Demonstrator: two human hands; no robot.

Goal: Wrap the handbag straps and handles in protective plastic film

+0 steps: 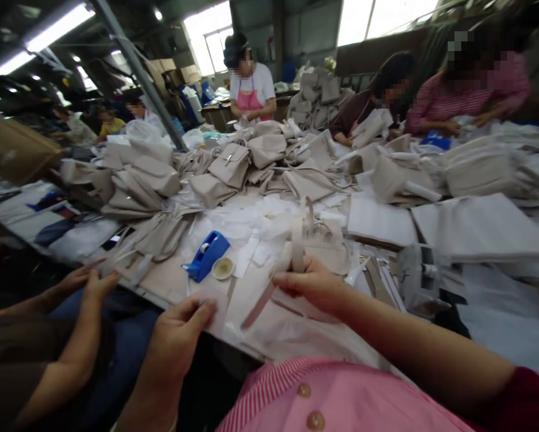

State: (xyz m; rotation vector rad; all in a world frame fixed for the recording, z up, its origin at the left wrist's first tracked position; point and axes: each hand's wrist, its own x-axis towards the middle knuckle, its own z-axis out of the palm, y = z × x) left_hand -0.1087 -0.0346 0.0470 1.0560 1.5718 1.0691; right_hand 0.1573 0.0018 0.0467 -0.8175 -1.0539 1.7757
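Note:
My right hand (312, 282) is closed on a beige strap (291, 255) that rises from a beige bag part (327, 243) lying on the table; a long strip hangs from it toward me. My left hand (177, 333) pinches the near edge of a thin white sheet or wrapper (233, 312) at the table's front edge, fingers curled. A blue tape dispenser (206, 255) and a small tape roll (223, 268) lie just beyond my left hand.
Piles of beige bags (233, 165) cover the middle of the long table, with stacks of white sheets (476, 225) at right. Another person's hands (87, 282) work at my left. Several people stand or sit at the far side. A grey tool (419, 276) lies at right.

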